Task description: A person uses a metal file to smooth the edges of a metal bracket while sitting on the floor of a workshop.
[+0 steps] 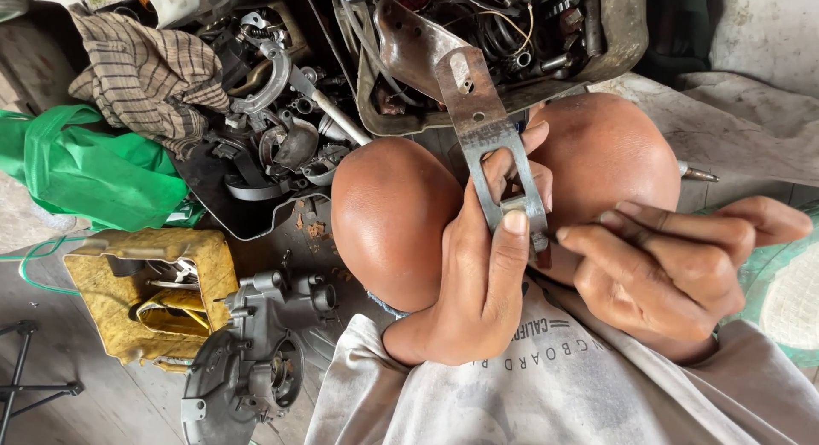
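Rusty metal bracket (488, 133) gripped in left hand (478, 274), its lower tip hidden, right hand (674, 266) curled, contents unclear, two knees (392, 219).

I am looking down at a rough repair workshop at floor level. A dented, rusty metal tray (627, 35) holds tangled wires and greasy parts, loose grey brackets and clamps (273, 129) lie heaped beside it, and a grey cast-metal engine casing (252, 368) sits on the bare, grimy floor (85, 402).
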